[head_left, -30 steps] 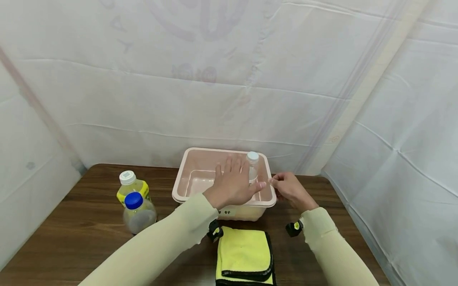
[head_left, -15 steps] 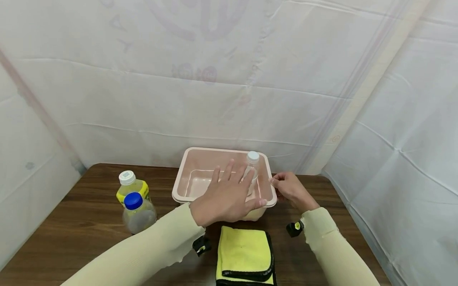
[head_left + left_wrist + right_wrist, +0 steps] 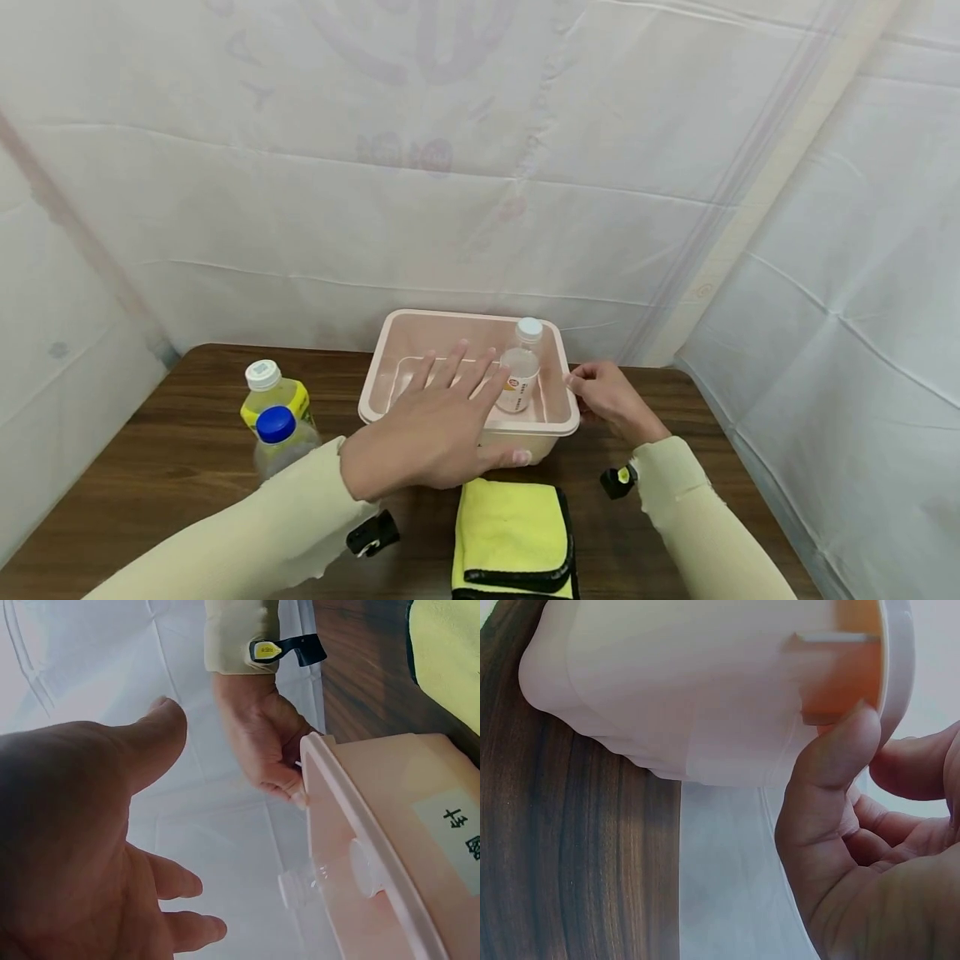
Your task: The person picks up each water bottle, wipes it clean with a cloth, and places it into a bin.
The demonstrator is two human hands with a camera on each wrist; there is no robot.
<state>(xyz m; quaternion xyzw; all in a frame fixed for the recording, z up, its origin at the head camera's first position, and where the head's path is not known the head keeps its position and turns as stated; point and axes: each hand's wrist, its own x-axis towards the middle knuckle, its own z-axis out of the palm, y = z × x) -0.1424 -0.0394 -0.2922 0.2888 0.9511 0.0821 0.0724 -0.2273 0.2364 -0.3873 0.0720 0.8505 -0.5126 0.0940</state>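
Note:
A pale pink plastic basin stands at the back of the table, with a written label on its front wall in the left wrist view. Inside, toward the right, a clear bottle with a white cap stands upright. My left hand, fingers straight and spread, is over the basin's front edge, holding nothing; whether it touches the edge cannot be told from the head view. At the right side, my right hand pinches the basin's rim between thumb and finger, seen closely in the right wrist view.
A folded yellow cloth with black edging lies in front of the basin. To the left stand a white-capped bottle with a yellow label and a blue-capped bottle, partly behind the left sleeve. White sheeting hangs behind the wooden table.
My left hand has moved left and toward me from above the basin, its fingers spreading, uncovering more of the clear bottle. My right hand stays at the rim.

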